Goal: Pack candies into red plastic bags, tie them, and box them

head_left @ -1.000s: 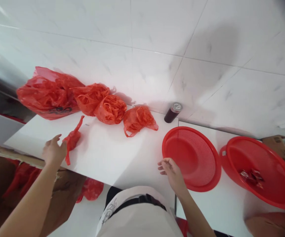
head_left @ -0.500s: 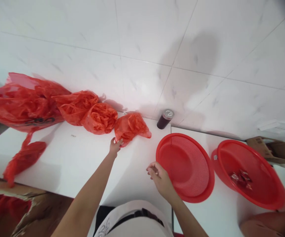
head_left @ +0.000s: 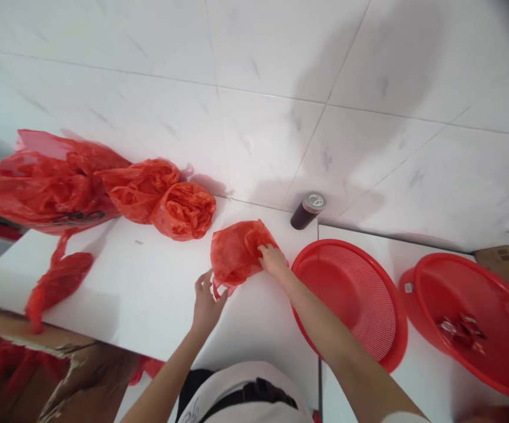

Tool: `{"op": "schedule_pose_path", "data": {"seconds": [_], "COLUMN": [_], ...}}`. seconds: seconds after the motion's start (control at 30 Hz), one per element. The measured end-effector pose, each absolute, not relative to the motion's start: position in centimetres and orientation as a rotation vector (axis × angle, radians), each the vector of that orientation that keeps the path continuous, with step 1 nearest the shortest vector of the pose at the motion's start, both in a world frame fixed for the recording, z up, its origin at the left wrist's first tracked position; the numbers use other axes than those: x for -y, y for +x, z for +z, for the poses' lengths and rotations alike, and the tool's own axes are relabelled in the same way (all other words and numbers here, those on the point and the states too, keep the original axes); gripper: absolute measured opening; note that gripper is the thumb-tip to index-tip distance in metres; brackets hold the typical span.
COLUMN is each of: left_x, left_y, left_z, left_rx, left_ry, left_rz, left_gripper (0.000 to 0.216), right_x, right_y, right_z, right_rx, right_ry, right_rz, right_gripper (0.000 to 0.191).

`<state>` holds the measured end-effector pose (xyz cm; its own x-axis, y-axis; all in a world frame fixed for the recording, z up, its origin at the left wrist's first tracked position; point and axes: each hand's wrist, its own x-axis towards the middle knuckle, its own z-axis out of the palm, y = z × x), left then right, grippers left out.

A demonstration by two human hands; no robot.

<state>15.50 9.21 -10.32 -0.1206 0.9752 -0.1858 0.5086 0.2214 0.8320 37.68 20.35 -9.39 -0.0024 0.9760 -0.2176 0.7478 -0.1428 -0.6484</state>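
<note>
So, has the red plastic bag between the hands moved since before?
Yes: against the white tiled wall, the crumpled red plastic bag has shifted away from it, toward the near edge of the white table.

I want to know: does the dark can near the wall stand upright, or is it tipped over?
Upright: the dark can stands on the white table, its silver top facing upward.

Standing here, I count five red plastic bags (head_left: 234, 249) on two white tabletops (head_left: 157, 282), two red plastic baskets (head_left: 337, 279), one drink can (head_left: 308, 210), two cardboard boxes (head_left: 100, 376) and two bare hands (head_left: 205, 305). One basket has several small pieces (head_left: 463, 332), and more red plastic (head_left: 14, 364) shows below; I can't number either.
</note>
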Motion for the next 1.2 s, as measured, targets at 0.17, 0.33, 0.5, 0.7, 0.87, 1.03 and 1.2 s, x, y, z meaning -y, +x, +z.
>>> {"op": "schedule_pose_path", "data": {"seconds": [0.17, 0.33, 0.5, 0.7, 0.87, 1.03, 1.2], "left_x": [-9.2, -16.5, -19.8, -13.0, -8.7, -7.3, -6.7], "left_y": [18.6, 20.5, 21.3, 22.3, 20.5, 17.3, 16.3], "left_z": [-11.9, -11.1, -3.7, 1.8, 0.2, -0.6, 0.7], "left_rx": [-1.667, -1.754, -1.691, -1.106, -1.126, -1.248, -1.297], "left_ry": [1.603, 1.611, 1.628, 1.248, 0.860, 0.738, 0.663], "left_rz": [0.690, 0.714, 0.891, 0.722, 0.763, 1.027, 1.128], "left_gripper": [0.050, 0.067, 0.053, 0.061, 0.028, 0.023, 0.023], "right_x": [-20.6, -19.2, -14.2, -7.9, -5.3, -4.0, -3.3], "right_y": [39.1, 40.7, 41.5, 39.1, 39.9, 42.0, 41.9], "right_z": [-8.6, -3.4, 1.5, 2.5, 1.7, 2.7, 3.9], "right_rx": [1.585, 1.259, 0.944, 0.901, 0.619, 0.469, 0.354], "right_ry": [-1.836, -1.623, -1.376, -1.259, -1.192, -1.116, -1.028], "right_rz": [0.923, 0.861, 0.914, 1.051, 1.094, 1.089, 1.094], "right_gripper": [0.011, 0.016, 0.018, 0.015, 0.017, 0.021, 0.023]}}
